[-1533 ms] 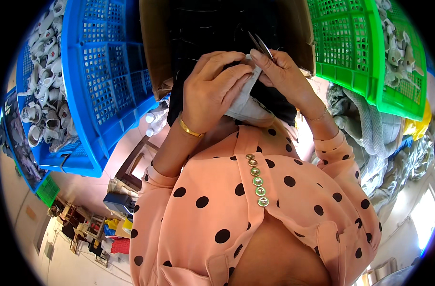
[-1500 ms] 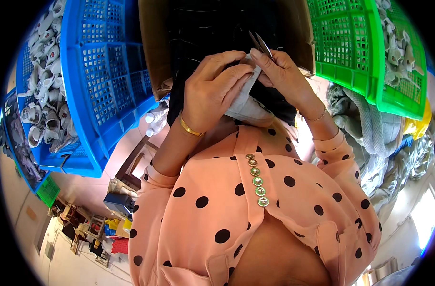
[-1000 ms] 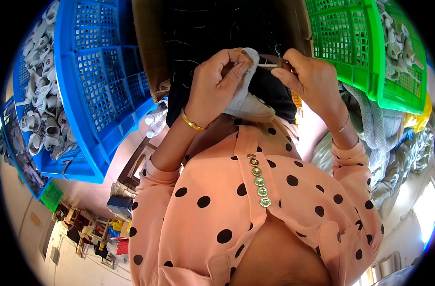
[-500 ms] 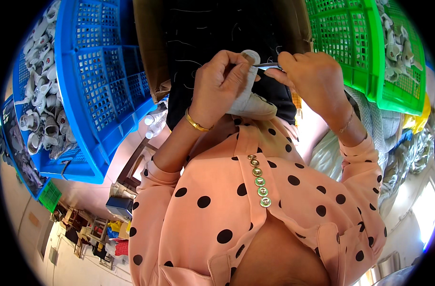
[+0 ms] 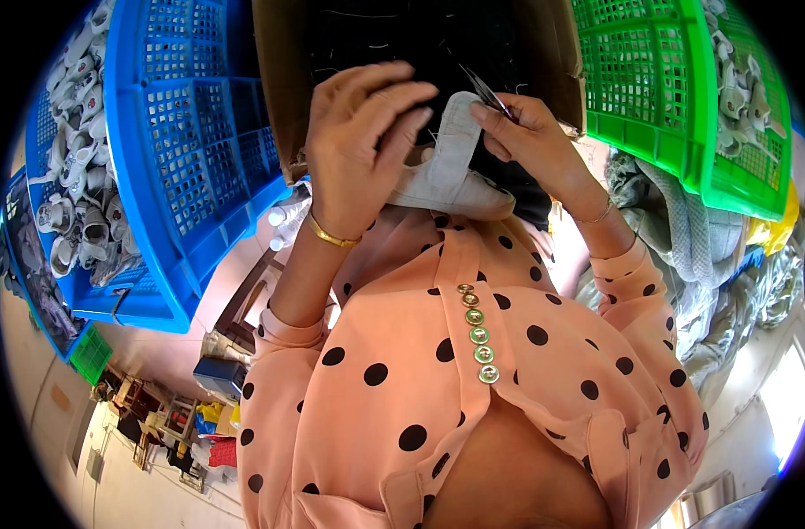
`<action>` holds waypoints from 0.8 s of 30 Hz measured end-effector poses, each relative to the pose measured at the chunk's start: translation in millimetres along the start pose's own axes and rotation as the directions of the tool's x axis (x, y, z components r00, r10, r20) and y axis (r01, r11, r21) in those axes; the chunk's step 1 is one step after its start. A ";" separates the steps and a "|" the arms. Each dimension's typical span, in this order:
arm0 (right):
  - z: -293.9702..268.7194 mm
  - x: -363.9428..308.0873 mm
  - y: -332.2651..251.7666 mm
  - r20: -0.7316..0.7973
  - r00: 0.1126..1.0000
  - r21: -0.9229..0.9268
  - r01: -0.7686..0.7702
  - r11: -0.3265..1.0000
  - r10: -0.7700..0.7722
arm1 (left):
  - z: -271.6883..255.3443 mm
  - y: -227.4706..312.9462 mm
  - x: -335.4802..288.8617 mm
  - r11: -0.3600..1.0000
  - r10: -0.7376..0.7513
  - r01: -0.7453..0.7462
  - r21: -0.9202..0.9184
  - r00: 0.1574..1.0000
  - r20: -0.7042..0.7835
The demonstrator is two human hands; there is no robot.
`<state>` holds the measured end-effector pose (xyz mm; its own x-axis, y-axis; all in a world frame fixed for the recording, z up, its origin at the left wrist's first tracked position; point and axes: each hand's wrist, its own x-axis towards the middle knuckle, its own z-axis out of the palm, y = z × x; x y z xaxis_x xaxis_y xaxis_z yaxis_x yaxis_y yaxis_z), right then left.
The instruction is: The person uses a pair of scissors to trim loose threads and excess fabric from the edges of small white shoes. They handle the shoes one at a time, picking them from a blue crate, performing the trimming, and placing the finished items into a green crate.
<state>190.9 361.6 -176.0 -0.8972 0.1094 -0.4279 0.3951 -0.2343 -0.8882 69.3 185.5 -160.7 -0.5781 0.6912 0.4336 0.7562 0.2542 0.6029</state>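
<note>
Left of the strap [image 5: 456, 141], I see the left hand [image 5: 354, 150] loosely spread. Nearer its tip, the right hand [image 5: 526, 132] grips scissors [image 5: 485, 91]; the shoe [image 5: 480, 203] lies crosswise below.

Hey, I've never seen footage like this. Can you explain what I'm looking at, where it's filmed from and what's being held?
There's no machine, just a person's two bare hands. A wide fisheye camera on their head looks down, so straight edges bend. The right hand holds a pointed metal tool, its thumb at the tip of the flap on a pale shoe. The left hand is loosely open beside it; whether they touch is hard to tell. Beyond lies thread-strewn dark fabric. A blue basket with small shoes is on the left, a green basket on the right.
</note>
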 end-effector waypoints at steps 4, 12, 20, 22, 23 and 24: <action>10.7 -4.5 -10.1 -0.056 0.998 -0.115 0.020 0.993 -0.026 | 4.8 7.2 -3.8 0.985 0.173 -0.174 -0.001 0.983 0.054; 18.1 -1.8 -14.0 -0.129 0.989 -0.259 0.041 0.965 -0.077 | 7.4 11.4 -2.0 0.905 0.384 -0.390 0.172 0.921 0.068; 18.5 1.6 -10.2 -0.131 0.991 -0.175 -0.021 0.984 -0.003 | 1.0 12.7 -6.6 0.443 -0.443 0.641 -0.627 0.764 0.468; 15.9 1.2 -9.4 -0.111 0.994 -0.169 -0.012 0.986 -0.006 | 5.9 2.0 -10.7 0.404 -0.402 0.538 -0.740 0.831 0.385; 14.9 0.7 -9.4 -0.091 0.996 -0.173 -0.001 0.985 -0.015 | 5.6 4.6 -8.3 0.401 -0.422 0.548 -0.734 0.822 0.382; 14.4 0.4 -9.2 -0.072 0.997 -0.177 0.010 0.984 -0.023 | 6.4 7.9 -6.4 0.397 -0.443 0.557 -0.729 0.812 0.379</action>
<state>184.0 349.9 -165.6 -0.8896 0.1843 -0.4180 0.4146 -0.0583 -0.9081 80.9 187.4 -163.0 -0.6883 0.7055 -0.1690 -0.2454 -0.0072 0.9694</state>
